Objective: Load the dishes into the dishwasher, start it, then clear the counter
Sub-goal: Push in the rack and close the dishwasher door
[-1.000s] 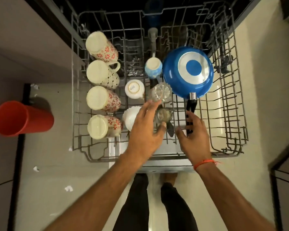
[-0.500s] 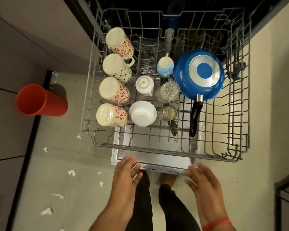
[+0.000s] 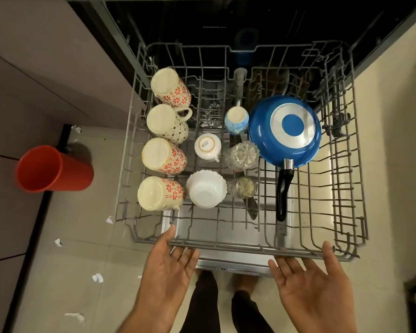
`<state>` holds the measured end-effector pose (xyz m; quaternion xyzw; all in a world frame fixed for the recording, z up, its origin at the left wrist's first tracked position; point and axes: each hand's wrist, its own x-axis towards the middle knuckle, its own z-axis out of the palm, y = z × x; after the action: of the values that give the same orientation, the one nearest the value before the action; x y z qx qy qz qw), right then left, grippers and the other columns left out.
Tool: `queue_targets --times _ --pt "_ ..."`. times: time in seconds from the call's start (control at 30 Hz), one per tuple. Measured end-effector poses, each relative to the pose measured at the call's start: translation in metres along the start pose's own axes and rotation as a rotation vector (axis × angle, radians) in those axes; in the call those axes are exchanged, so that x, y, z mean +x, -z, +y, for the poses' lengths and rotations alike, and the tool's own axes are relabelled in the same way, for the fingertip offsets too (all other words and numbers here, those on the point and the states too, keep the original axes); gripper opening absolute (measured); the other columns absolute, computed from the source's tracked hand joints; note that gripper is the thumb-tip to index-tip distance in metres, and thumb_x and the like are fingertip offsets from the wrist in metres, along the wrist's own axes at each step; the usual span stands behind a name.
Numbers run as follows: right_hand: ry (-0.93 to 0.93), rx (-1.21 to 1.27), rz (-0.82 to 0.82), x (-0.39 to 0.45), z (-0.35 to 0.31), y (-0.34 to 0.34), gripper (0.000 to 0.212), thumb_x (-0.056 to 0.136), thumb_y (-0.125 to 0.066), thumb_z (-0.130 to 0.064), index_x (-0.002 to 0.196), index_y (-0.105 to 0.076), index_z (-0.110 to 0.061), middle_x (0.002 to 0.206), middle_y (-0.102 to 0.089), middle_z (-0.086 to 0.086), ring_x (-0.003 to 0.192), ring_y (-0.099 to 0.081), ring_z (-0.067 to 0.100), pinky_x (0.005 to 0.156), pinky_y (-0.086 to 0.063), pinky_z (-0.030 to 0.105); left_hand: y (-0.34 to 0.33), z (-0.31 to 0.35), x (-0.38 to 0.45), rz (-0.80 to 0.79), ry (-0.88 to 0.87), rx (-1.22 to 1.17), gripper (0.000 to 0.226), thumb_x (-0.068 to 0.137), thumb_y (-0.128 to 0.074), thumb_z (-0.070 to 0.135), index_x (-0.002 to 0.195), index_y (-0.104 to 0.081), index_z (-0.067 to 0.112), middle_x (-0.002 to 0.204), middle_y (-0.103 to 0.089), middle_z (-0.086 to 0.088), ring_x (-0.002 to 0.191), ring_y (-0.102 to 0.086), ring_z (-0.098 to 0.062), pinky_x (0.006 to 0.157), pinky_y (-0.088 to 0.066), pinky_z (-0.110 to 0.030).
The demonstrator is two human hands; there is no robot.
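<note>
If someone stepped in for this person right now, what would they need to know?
Left hand and right hand: both open, palms up, holding nothing, at the front rail of the pulled-out grey wire dishwasher rack.
Loaded: four cream patterned mugs along the left, white fluted bowl, inverted blue frying pan, small cups and glasses between.
Left: slide the rack in, shut the door, start, clear the counter, which is out of view.

A brand word, seemingly "SISTA", on the upturned base of a small white cup (image 3: 207,145).

Grey wire rack (image 3: 360,164), glossy blue pan (image 3: 262,131).
</note>
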<state>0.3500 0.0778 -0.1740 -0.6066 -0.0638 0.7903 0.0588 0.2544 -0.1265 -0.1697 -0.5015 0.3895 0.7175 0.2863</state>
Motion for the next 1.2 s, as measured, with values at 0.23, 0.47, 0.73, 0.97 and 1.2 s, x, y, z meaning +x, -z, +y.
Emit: queue_targets --times 0.23,0.47,0.73,0.97,1.2 --pt "-0.010 -0.001 0.011 0.009 -0.001 0.001 0.138 0.009 -0.093 -0.051 0.137 -0.053 -0.018 0.136 -0.060 0.016 0.120 -0.057 0.033 0.108 -0.036 0.049 0.008 0.006 0.013 0.018 0.063 0.024 0.086 0.064 -0.080 0.033 0.142 -0.053 0.010 0.138 -0.061 -0.020 0.123 -0.061 -0.034 0.086 -0.059 -0.044" --pt "0.098 -0.024 -0.055 0.016 -0.003 -0.012 0.136 0.004 -0.094 -0.053 0.132 -0.053 -0.032 0.130 -0.063 0.014 0.117 -0.058 0.031 0.107 -0.036 0.048 0.006 0.020 0.028 -0.061 0.062 0.043 0.140 0.012 -0.103 0.028 0.142 -0.053 0.010 0.139 -0.060 -0.019 0.121 -0.062 -0.035 0.080 -0.059 -0.051" --pt "0.113 -0.070 -0.223 0.031 -0.020 -0.053 0.075 0.088 -0.056 -0.066 0.147 -0.048 -0.020 0.136 -0.059 0.008 0.128 -0.054 0.023 0.112 -0.036 0.046 -0.033 0.046 0.044 -0.209 -0.025 0.071 0.067 0.080 -0.068 0.033 0.143 -0.053 0.015 0.137 -0.061 -0.018 0.116 -0.068 -0.033 0.103 -0.049 -0.045" --pt "0.168 -0.125 -0.268 0.056 -0.044 -0.094 0.082 0.087 -0.054 -0.066 0.152 -0.036 -0.020 0.138 -0.059 0.011 0.129 -0.056 0.029 0.114 -0.035 0.045 -0.077 0.072 0.062 -0.261 -0.097 0.150 0.070 0.081 -0.069 0.037 0.144 -0.049 0.014 0.136 -0.063 -0.015 0.112 -0.071 -0.026 0.095 -0.054 -0.039" --pt "0.226 -0.156 -0.334 0.081 -0.071 -0.144 0.064 0.090 -0.048 -0.067 0.131 -0.055 -0.018 0.139 -0.057 0.007 0.133 -0.052 0.029 0.110 -0.038 0.043 -0.129 0.102 0.075 -0.356 -0.183 0.277 0.055 0.089 -0.064 0.034 0.137 -0.055 0.009 0.131 -0.067 -0.013 0.120 -0.065 -0.026 0.109 -0.048 -0.041"
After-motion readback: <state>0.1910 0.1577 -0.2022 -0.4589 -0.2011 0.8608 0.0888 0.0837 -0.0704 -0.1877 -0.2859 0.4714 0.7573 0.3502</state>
